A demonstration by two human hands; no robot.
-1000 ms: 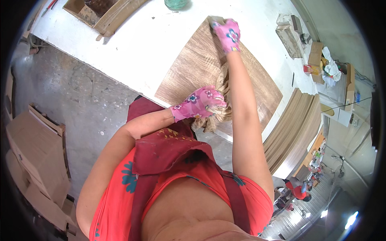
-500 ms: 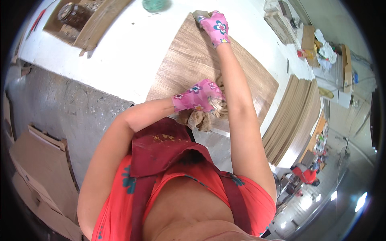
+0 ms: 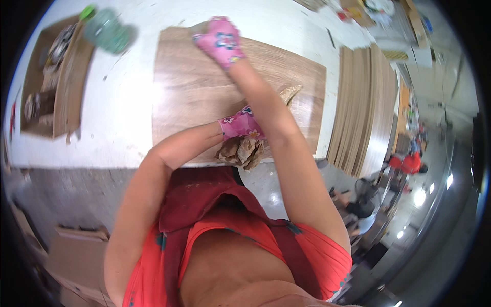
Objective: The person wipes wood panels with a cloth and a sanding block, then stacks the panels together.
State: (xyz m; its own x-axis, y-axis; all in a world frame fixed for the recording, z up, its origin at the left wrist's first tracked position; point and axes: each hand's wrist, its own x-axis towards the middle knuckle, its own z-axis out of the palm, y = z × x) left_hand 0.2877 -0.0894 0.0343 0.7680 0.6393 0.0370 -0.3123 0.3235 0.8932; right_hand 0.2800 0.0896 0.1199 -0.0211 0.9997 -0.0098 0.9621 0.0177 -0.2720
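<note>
A flat wood-grain board [image 3: 184, 77] lies on the white worktable. My right hand [image 3: 221, 42], in a pink flowered glove, presses a small greyish pad [image 3: 199, 31] at the board's far edge; whether the pad is cloth or sponge is unclear. My left hand [image 3: 241, 125], gloved alike, is closed on crumpled brown paper [image 3: 244, 153] at the board's near edge. My right forearm crosses over and hides its fingertips. More of the crumpled brown material shows past that forearm.
Stacked boards [image 3: 358, 112] stand at the table's right. On the left are a cardboard box [image 3: 74, 97] of odds and ends and a greenish clear plastic bottle [image 3: 108, 33]. Cardboard [image 3: 76, 256] sits on the floor at lower left. People work in the right background.
The view has turned, so the board sits squarer and the box and bottle show more fully. My right hand has moved rightward along the board's far edge, away from its left corner.
</note>
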